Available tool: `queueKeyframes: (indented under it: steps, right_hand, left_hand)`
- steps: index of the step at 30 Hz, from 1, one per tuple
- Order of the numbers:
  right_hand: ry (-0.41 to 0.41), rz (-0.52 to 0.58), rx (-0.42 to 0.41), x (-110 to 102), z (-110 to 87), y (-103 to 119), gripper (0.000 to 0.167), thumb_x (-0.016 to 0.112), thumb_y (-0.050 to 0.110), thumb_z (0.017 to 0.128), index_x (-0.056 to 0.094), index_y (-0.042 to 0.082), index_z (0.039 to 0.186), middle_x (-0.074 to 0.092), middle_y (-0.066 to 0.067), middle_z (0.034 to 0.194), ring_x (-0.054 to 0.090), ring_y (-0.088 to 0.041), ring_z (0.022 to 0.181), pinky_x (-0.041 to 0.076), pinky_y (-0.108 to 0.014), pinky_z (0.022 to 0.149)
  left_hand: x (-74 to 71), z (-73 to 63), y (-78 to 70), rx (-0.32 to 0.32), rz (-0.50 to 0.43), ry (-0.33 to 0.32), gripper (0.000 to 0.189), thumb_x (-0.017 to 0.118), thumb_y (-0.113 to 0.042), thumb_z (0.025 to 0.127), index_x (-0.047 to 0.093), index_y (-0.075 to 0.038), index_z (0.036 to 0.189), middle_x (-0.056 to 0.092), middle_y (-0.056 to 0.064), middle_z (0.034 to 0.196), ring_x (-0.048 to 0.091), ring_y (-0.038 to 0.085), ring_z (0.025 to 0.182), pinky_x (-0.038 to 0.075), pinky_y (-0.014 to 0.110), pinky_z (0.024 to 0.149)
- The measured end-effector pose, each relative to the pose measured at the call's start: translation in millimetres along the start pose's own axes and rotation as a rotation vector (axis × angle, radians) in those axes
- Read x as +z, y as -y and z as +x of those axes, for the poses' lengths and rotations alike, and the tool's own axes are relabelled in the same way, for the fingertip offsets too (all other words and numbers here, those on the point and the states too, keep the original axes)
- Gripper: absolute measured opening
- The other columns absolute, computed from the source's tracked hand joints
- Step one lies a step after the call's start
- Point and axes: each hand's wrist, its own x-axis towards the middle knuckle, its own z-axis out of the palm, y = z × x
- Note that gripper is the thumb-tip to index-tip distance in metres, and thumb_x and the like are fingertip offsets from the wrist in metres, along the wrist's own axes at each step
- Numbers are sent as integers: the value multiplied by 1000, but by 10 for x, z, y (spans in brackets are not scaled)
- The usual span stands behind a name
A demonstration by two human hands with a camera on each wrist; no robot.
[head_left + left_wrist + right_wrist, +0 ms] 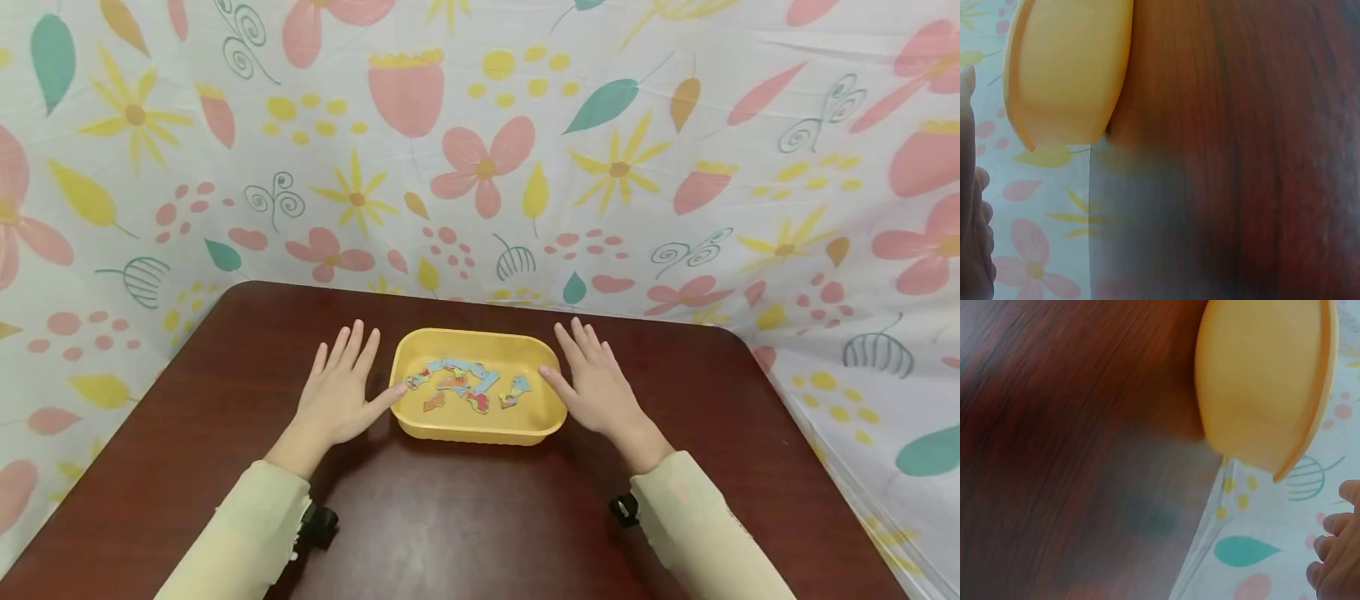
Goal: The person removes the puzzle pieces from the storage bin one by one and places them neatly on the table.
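Tray [468, 435] of small printed pieces [480, 402] on a dark desk [450, 517].
At left, the left hand [336, 402] lies beside the tray, its fingers straight, spread and holding nothing; its thumb reaches the near rim, though contact is hard to tell. Inside the yellow tray, most pieces gather left of the middle, some seeming to overlap, with a smaller group apart at right. They look thin, light and stiff, likely best pinched by their edges, as narrow necks might bend or tear. The tray looks like light, smooth, rigid plastic, perhaps a little slippery; its rim at the short ends should give a sure hold. At right, the right hand [602, 392] also holds nothing, fingers extended, thumb at the rim.
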Motion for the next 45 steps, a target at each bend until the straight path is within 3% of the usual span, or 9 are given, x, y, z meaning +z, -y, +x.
queueKeyframes:
  steps: [7, 12, 17, 22, 28, 32, 38, 41, 45]
  right_hand:
    - [31, 154, 3, -4, 34, 148, 76, 42, 58, 94, 25, 10, 150, 23, -16, 156, 12, -32, 146, 12, -54, 116]
    - [-17, 267, 26, -7, 60, 247, 63, 49, 47, 96, 39, 7, 144, 39, -17, 147, 33, -32, 139, 30, -52, 110]
    - [-44, 414, 72, 7, 120, 327, 50, 55, 35, 95, 51, 5, 134, 56, -16, 132, 57, -31, 118, 47, -47, 95]
    - [60, 497, 175, 52, 239, 384, 49, 56, 35, 94, 51, 5, 133, 57, -18, 130, 60, -31, 113, 50, -44, 90]
    - [208, 567, 331, 126, 379, 472, 50, 45, 29, 99, 41, 1, 141, 44, -19, 143, 42, -35, 131, 39, -47, 105]
    - [283, 512, 366, 209, 430, 521, 54, 45, 25, 98, 36, -3, 143, 40, -22, 145, 38, -35, 134, 35, -47, 107]
    - [323, 346, 337, 354, 399, 585, 79, 70, 13, 80, 29, -8, 144, 51, -23, 134, 51, -28, 113, 44, -39, 95]
    - [311, 277, 330, 410, 386, 603, 83, 76, 12, 74, 33, -7, 142, 53, -22, 132, 49, -32, 115, 43, -41, 95]
    - [307, 189, 316, 450, 395, 609, 76, 80, 18, 73, 43, -5, 136, 53, -22, 130, 41, -39, 124, 37, -48, 101]
  left_hand:
    - [32, 11, -50, -28, -80, -13, 94, 35, -73, 87, 2, -17, 154, -2, 10, 160, 3, 32, 147, 8, 54, 116]
    - [65, 11, -80, -47, -173, -23, 93, 36, -71, 88, 3, -13, 153, 3, 14, 159, 7, 34, 146, 14, 53, 115]
    - [128, 18, -114, -67, -378, -29, 87, 40, -63, 92, 7, -11, 153, 6, 12, 159, 12, 35, 145, 19, 56, 113]
    - [262, 24, -130, -102, -600, -69, 74, 40, -53, 97, 15, -12, 153, 17, 12, 158, 19, 33, 144, 22, 55, 112]
    - [384, 20, -200, -172, -811, -76, 62, 45, -41, 99, 25, -11, 150, 33, 14, 152, 36, 33, 136, 32, 50, 109]
    - [435, 14, -235, -171, -872, -74, 67, 55, -38, 95, 27, -10, 149, 38, 14, 149, 46, 31, 128, 42, 47, 101]
    - [449, 27, -283, -138, -920, -63, 69, 60, -31, 93, 26, -9, 149, 44, 16, 143, 57, 29, 115, 52, 41, 88]
    - [451, 28, -283, -143, -950, -56, 69, 61, -28, 93, 27, -10, 149, 46, 17, 141, 59, 29, 111, 54, 37, 84]
    - [462, 30, -271, -144, -976, -46, 69, 61, -28, 92, 27, -12, 150, 43, 16, 143, 60, 29, 110, 55, 35, 81]
